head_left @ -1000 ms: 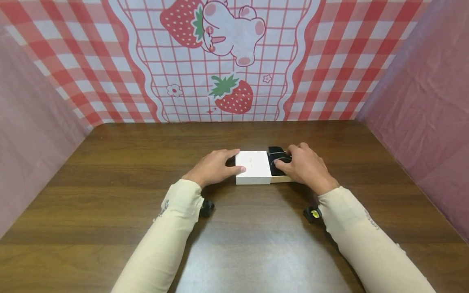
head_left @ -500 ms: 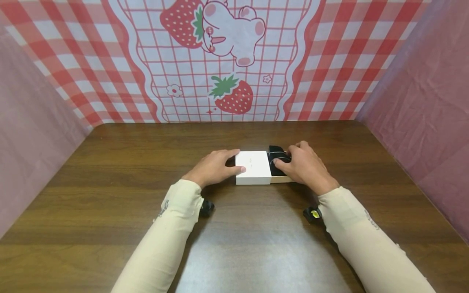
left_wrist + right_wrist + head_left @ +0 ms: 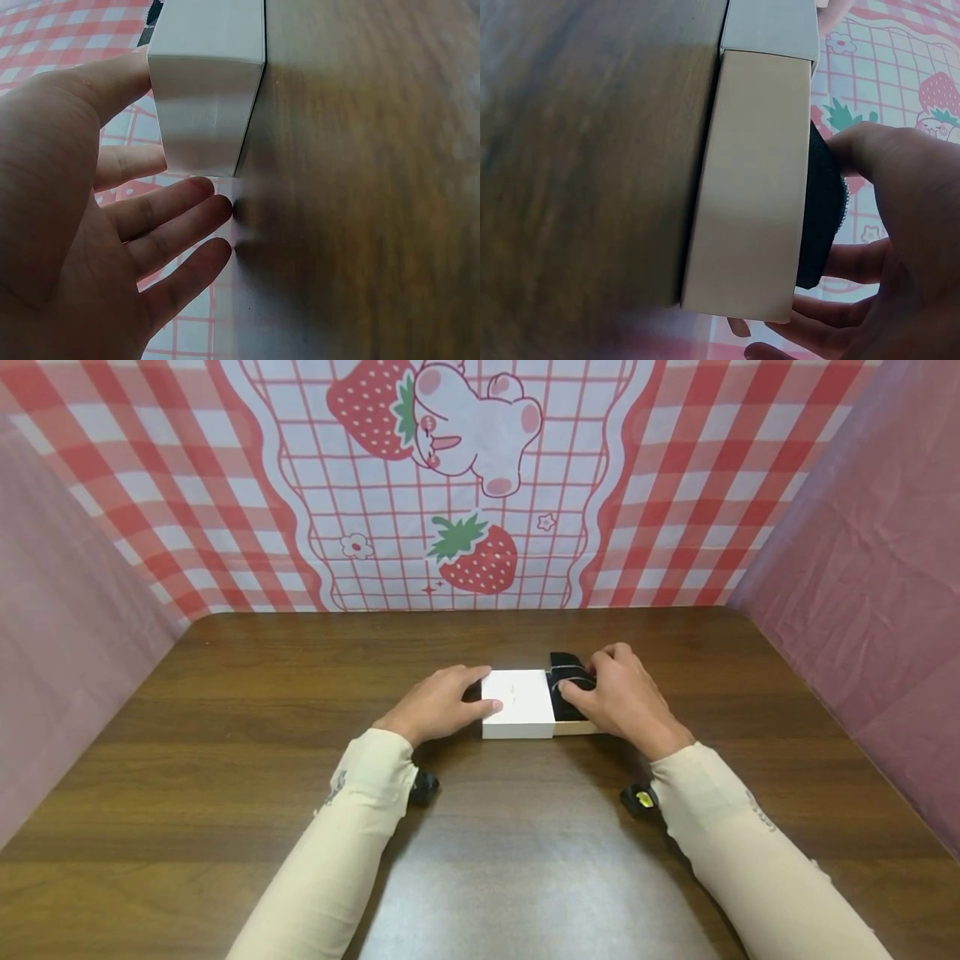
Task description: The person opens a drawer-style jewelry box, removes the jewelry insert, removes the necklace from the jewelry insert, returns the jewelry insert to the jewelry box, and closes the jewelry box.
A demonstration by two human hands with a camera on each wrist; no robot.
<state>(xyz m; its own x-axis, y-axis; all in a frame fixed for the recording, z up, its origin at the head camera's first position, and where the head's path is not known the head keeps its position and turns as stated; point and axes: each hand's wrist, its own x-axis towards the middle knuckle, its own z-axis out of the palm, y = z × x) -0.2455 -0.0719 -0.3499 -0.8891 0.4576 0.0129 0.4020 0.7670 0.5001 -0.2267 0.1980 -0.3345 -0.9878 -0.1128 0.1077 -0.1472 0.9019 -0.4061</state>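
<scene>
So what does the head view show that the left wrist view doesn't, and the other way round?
Only the head view shows the right hand, the tan tray side and the cream sleeves. Only the left wrist view shows the left end of the white box and the inside of the left hand. Both show that box and hand, the wooden table and the checkered cloth.

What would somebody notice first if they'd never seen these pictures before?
Probably the big red strawberries and white cartoon animal on the checked cloth behind the table. Next might be the white box near the table's middle, its tan tray sticking out to the right. There, the right hand holds a black thing.
</scene>
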